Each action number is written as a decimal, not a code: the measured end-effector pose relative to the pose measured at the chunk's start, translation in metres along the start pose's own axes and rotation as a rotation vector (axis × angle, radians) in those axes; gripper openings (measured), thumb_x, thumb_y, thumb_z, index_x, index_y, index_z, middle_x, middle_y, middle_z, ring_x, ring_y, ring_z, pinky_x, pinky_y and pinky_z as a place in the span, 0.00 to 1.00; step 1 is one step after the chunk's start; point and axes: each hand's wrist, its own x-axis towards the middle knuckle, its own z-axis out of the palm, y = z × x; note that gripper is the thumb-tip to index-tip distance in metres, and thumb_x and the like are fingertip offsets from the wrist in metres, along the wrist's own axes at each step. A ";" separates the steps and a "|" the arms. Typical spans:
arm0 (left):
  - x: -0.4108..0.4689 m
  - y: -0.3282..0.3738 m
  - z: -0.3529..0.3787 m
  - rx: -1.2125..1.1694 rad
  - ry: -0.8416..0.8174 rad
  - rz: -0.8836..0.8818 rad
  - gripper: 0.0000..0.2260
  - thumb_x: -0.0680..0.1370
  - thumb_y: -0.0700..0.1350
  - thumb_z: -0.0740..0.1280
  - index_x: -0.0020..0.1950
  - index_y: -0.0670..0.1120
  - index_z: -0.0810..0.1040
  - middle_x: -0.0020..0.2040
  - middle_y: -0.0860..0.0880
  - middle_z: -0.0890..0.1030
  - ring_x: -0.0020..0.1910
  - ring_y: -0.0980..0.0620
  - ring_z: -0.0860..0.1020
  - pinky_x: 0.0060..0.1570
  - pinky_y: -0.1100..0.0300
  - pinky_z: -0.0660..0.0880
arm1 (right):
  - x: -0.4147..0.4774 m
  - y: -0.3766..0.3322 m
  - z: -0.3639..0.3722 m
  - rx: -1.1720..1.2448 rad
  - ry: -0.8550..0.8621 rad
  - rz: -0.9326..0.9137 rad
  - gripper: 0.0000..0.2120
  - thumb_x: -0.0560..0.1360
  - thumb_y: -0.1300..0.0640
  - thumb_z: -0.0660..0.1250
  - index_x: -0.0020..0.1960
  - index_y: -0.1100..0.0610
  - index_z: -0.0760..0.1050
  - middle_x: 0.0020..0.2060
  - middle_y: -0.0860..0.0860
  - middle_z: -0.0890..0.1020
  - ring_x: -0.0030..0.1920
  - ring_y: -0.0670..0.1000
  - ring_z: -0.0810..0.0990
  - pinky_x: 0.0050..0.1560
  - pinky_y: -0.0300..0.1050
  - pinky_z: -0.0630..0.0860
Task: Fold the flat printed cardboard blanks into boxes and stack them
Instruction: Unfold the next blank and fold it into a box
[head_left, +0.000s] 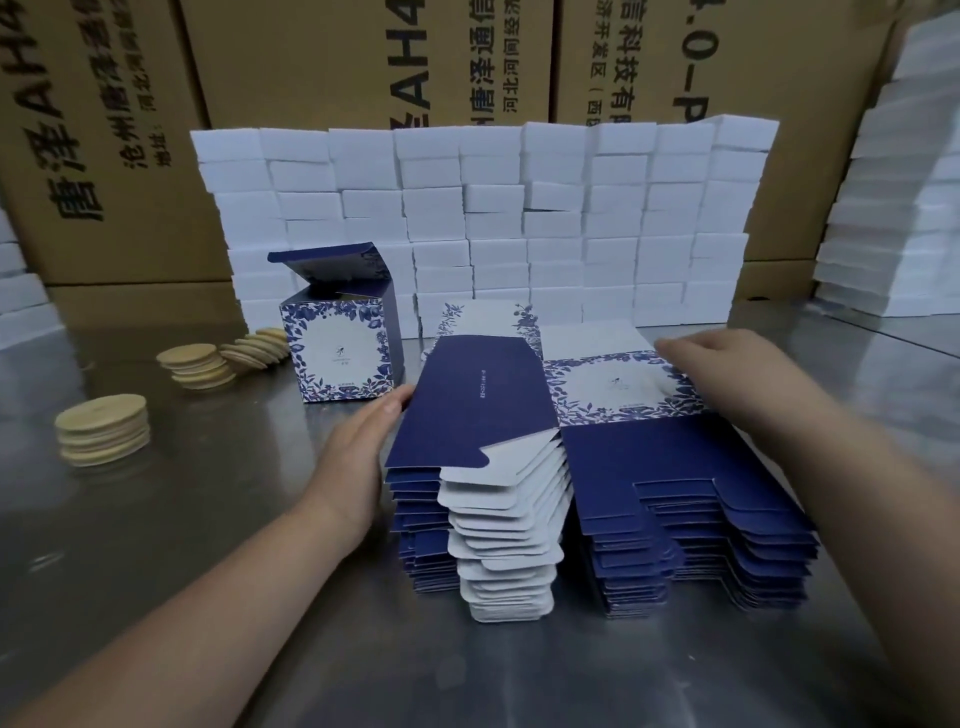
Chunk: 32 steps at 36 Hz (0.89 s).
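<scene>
- As the pictures stand, the stack of flat blanks sits on the bench directly before the person, between both hands.
- The top blank appears to lie with its long axis running away from the person, tuck flaps at the near and far ends, and a centre crease along that line.
- Left hand: pressed against the top blank's left edge, thumb on the navy panel, which is tilted up. The fingers are hidden, so a grip cannot be confirmed.
- Right hand: fingers nearly straight, resting on the floral panel at the far right.
- Judgement: both hands are equally near. The coming move, squeezing the blank open, turns on pushing the left and right edges towards the crease.
- One folded box stands upright behind the left hand, lid flap raised.
</scene>
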 end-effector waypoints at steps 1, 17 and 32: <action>-0.001 0.001 0.001 0.014 -0.011 0.018 0.12 0.81 0.43 0.55 0.54 0.51 0.78 0.59 0.47 0.79 0.61 0.51 0.76 0.64 0.53 0.69 | 0.000 0.000 0.002 0.019 -0.002 0.003 0.22 0.76 0.44 0.62 0.51 0.64 0.77 0.51 0.59 0.80 0.51 0.53 0.77 0.55 0.50 0.72; -0.010 0.010 0.004 -0.073 -0.094 -0.010 0.28 0.61 0.62 0.65 0.59 0.56 0.76 0.60 0.54 0.79 0.62 0.54 0.75 0.68 0.53 0.65 | -0.006 -0.004 0.007 0.035 -0.132 -0.154 0.20 0.76 0.44 0.63 0.65 0.49 0.73 0.59 0.47 0.77 0.52 0.44 0.73 0.54 0.40 0.63; -0.005 0.016 0.012 -0.296 0.073 -0.072 0.12 0.80 0.49 0.55 0.51 0.49 0.77 0.42 0.58 0.84 0.47 0.58 0.80 0.52 0.62 0.73 | -0.009 -0.018 0.001 0.951 -0.087 0.070 0.18 0.75 0.69 0.61 0.64 0.58 0.73 0.61 0.52 0.77 0.50 0.45 0.80 0.37 0.33 0.78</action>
